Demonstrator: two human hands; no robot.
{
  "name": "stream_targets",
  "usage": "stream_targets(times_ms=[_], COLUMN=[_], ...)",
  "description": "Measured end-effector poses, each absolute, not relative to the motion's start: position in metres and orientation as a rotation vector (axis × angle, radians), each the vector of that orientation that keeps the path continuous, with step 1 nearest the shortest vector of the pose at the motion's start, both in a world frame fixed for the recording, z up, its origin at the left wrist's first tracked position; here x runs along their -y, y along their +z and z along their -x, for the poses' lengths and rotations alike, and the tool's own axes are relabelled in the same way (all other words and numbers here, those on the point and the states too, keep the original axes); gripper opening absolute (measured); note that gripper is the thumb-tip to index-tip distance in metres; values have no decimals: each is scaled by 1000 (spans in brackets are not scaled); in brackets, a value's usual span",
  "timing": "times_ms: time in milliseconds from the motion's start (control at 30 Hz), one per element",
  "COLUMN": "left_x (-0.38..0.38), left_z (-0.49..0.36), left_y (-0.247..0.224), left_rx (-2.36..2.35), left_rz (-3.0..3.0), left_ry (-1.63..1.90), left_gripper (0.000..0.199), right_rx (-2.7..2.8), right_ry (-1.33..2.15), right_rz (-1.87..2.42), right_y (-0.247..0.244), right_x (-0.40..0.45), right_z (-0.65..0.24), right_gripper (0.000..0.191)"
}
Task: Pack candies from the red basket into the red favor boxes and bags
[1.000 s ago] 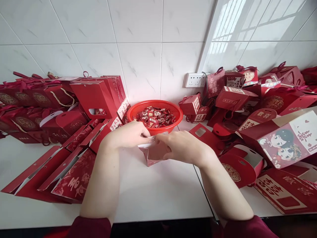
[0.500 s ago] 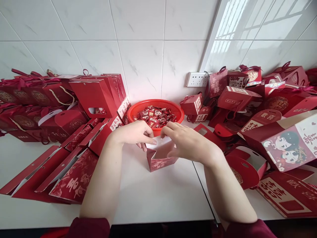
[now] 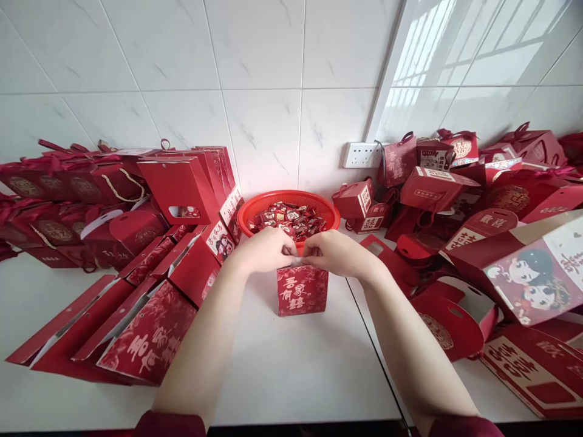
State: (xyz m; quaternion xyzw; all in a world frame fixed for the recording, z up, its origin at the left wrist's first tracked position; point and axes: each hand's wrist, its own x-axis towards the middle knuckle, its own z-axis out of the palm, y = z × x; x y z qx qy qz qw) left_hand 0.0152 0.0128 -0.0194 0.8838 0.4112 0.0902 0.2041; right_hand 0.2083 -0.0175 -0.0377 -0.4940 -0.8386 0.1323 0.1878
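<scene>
A small red gift box (image 3: 302, 292) with white characters stands upright on the white table, its printed front facing me. My left hand (image 3: 269, 250) pinches the left part of its top edge. At the right part of the same edge, my right hand (image 3: 336, 252) is closed in a pinch. The two sets of fingertips nearly meet over a pale strip at the top. Right behind the box sits a red plastic basket (image 3: 334, 208) holding many small wrapped sweets (image 3: 291, 218). My hands cover part of the basket's front.
Red boxes (image 3: 177, 188) and flat-lying bags (image 3: 146, 334) crowd the left side. A heap of red gift boxes (image 3: 437, 188) fills the right, with a larger box (image 3: 528, 267) showing cartoon figures. A power strip (image 3: 362, 155) is on the tiled wall. A dark seam (image 3: 371, 340) crosses the table.
The box's top was open with its white inside showing; now the front panel faces me and the top edges are drawn together. Both hands moved closer together, pinching the top. The view tilted slightly up.
</scene>
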Motion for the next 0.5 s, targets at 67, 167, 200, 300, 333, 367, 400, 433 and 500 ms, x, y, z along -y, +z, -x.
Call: stream_targets(times_ms=[67, 167, 200, 300, 333, 367, 400, 433, 500], left_x=[-17, -21, -22, -23, -22, -22, -22, -22, -22], left_z=[-17, -13, -11, -4, -2, -1, -1, -2, -4], left_y=[-24, -24, -23, -18, -17, -16, -16, -17, -19], left_rx=[-1191, -1219, -1209, -1159, -1142, -1124, -1107, -1093, -1074], left_rz=[-2492, -2446, -2401, -2227, -2172, -2125, -2091, -2070, -2067], left_ry=[286, 329, 324, 246, 214, 184, 161, 145, 135], left_gripper=[31, 33, 32, 30, 30, 29, 29, 28, 24], right_rx=[2307, 2242, 2235, 2154, 2108, 2070, 2057, 2067, 2125], right_ry=[271, 309, 380, 467, 423, 364, 323, 321, 392], right_rz=[1409, 1375, 1353, 1448, 1555, 1680, 1805, 1882, 1986], right_y=[-42, -44, -44, -38, -36, -33, -32, -31, -32], right_x=[13, 3, -3, -31, -44, -58, -72, -87, -115], right_z=[-205, -206, -210, -226, -232, -236, -239, -239, -233], right_gripper=[14, 13, 14, 19, 21, 24, 26, 26, 21])
